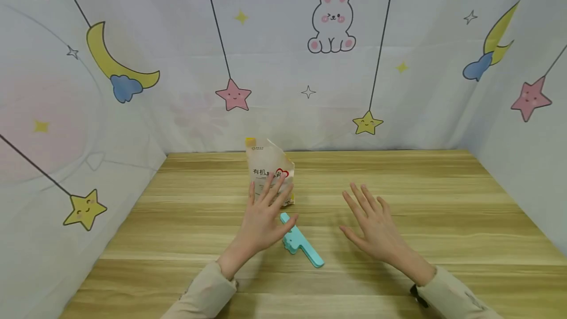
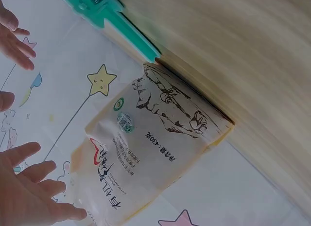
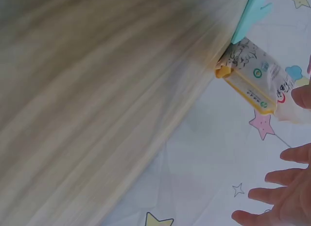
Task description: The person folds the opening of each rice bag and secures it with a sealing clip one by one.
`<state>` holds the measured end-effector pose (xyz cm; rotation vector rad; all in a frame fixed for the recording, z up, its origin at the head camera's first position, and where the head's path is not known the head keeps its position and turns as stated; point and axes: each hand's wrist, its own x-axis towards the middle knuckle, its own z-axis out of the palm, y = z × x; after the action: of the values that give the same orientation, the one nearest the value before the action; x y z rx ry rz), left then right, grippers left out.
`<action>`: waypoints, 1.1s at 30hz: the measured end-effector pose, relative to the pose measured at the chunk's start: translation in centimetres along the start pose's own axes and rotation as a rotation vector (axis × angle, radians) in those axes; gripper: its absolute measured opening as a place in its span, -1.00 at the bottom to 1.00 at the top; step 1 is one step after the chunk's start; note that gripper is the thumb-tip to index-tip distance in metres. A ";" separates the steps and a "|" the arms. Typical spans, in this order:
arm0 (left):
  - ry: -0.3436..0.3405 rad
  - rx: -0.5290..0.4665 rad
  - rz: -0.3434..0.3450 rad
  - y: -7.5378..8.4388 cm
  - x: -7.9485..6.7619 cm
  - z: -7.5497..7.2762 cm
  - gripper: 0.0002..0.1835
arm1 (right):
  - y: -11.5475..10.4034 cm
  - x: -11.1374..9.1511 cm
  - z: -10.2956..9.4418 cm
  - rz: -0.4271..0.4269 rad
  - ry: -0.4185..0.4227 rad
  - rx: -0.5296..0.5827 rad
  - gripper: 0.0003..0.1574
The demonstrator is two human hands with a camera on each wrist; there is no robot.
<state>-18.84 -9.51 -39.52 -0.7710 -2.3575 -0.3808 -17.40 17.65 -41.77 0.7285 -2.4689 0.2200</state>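
Note:
A white and yellow food bag (image 1: 270, 159) with printed characters stands upright toward the back of the table, its top edge slanting down to the right. Nearer lies a turquoise bag clip (image 1: 305, 247), flat and diagonal; a spring shows on it in the left wrist view. My left hand (image 1: 263, 223) is held over the table with fingers spread, overlapping the lower bag and the clip's upper end in the head view. Off to the right of the clip, my right hand (image 1: 374, 228) hovers, fingers also spread. Both hands hold nothing.
The wood-grain table (image 1: 421, 176) is bounded by a white cloth backdrop (image 1: 283, 63) at the back and on both sides, printed with stars, moons and rabbits. A dark object (image 1: 418, 297) shows at the right sleeve.

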 end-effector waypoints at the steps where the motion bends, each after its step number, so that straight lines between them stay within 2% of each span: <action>1: 0.016 -0.011 0.005 0.0 0.1 0.0 -0.29 | 0.0 0.1 0.0 -0.007 0.013 0.002 -0.12; 11: 0.150 -0.093 0.055 -0.3 0.8 0.1 -0.43 | -0.5 1.0 0.0 -0.045 0.110 0.072 -0.23; 15: 0.185 -0.112 0.063 -0.4 1.2 -0.2 -0.48 | -0.7 1.4 -0.1 -0.056 0.145 0.100 -0.19; 26: 0.286 -0.113 0.111 -1.0 1.9 -0.6 -0.55 | -1.2 2.3 -0.6 -0.041 0.156 0.149 -0.29; 33: 0.331 -0.105 0.105 -1.8 2.6 -0.6 -0.54 | -1.5 2.7 -0.8 -0.022 0.163 0.190 -0.32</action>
<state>-21.27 -10.04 -37.51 -0.8088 -1.9936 -0.5462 -18.16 15.40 -39.60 0.7832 -2.3047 0.4915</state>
